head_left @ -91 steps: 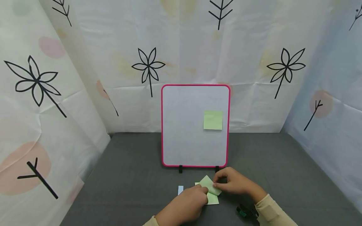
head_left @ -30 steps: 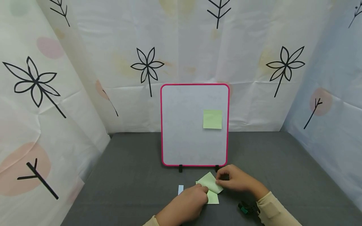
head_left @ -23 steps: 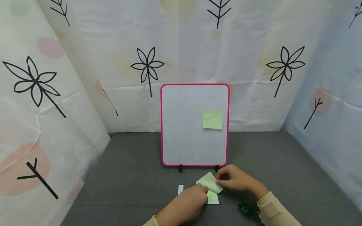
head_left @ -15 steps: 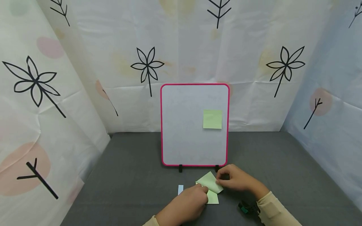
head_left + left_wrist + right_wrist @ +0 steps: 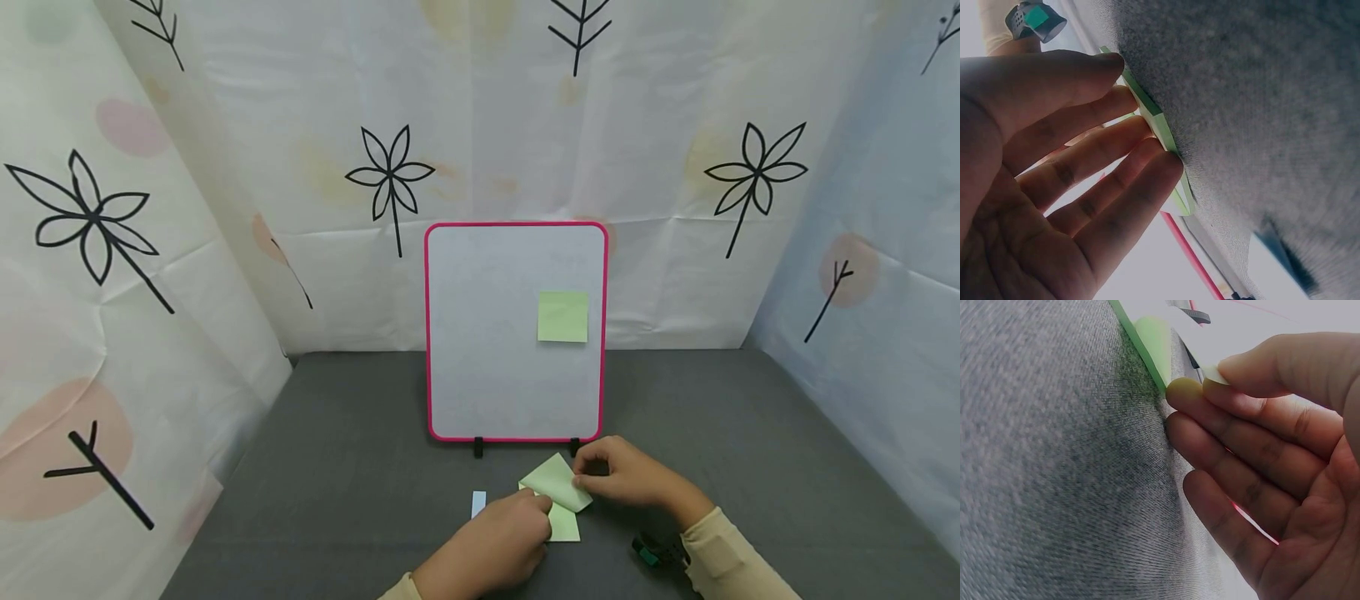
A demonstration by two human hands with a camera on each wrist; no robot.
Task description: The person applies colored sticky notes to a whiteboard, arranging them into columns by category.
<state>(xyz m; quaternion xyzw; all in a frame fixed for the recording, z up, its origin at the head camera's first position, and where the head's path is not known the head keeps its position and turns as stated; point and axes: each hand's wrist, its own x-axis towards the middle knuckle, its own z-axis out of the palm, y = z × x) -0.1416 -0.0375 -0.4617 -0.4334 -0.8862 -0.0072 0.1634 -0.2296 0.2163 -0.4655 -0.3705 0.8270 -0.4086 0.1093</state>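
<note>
A light-green sticky note pad lies on the grey table in front of the whiteboard. My left hand holds it down, thumb and fingertips along the pad's edge in the left wrist view. Part of the pad is hidden under that hand. The top sticky note is lifted and turned at an angle over the pad, its lower left side meeting the left fingers. Between thumb and index finger my right hand pinches the right side of this note; the right wrist view shows the pinched corner.
The pink-framed whiteboard stands upright on black feet, bearing one green sticky note at its right. A pale blue strip lies left of the pad. A dark device with a green patch sits by the right sleeve.
Since three seconds ago my right hand has shifted slightly right and away, drawing the top note with it. Over the last second hardly anything has moved; the left hand stays put.
</note>
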